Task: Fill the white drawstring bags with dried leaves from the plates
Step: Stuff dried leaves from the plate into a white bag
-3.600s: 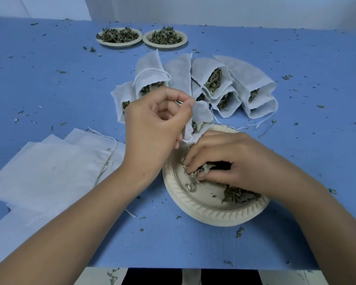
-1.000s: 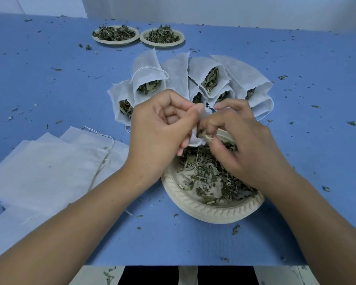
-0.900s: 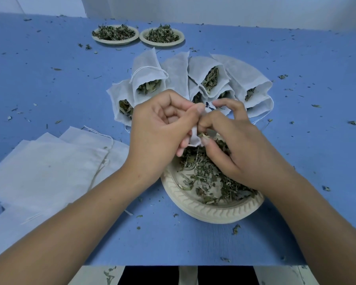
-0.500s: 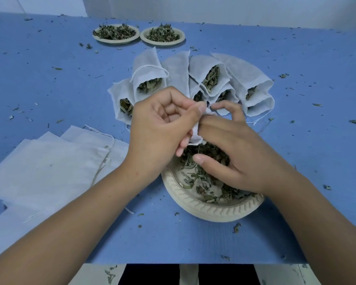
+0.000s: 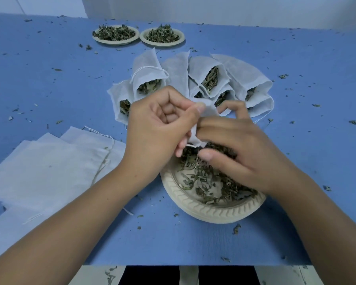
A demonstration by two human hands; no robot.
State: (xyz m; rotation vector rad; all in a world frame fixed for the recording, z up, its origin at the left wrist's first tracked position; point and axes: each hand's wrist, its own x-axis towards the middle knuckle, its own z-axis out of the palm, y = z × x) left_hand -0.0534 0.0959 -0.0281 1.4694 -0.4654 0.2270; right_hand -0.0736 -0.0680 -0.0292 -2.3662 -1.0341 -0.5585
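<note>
1. A stack of flat, empty white bags [image 5: 49, 167] lies on the left of the blue table [image 5: 317, 140], their strings trailing loose.
2. Two far plates [image 5: 115, 34] [image 5: 162, 36], heaped with dried leaves, sit side by side at the back edge.
3. A fan of filled bags [image 5: 148, 79] lies in the middle with the mouths open towards the person and leaves showing inside.
4. The left hand [image 5: 158, 128] has its fingers curled and pinches the rim of one white bag [image 5: 208, 112] between thumb and fingers, holding it above the near plate.
5. The near plate [image 5: 214, 212] holds a loose spread of dried leaves [image 5: 210, 182].
6. The right hand [image 5: 245, 153] reaches over that plate. Its bent fingers meet the held bag's mouth, with the thumb stretched out below. The fingertips are hidden, so its grip cannot be told.
</note>
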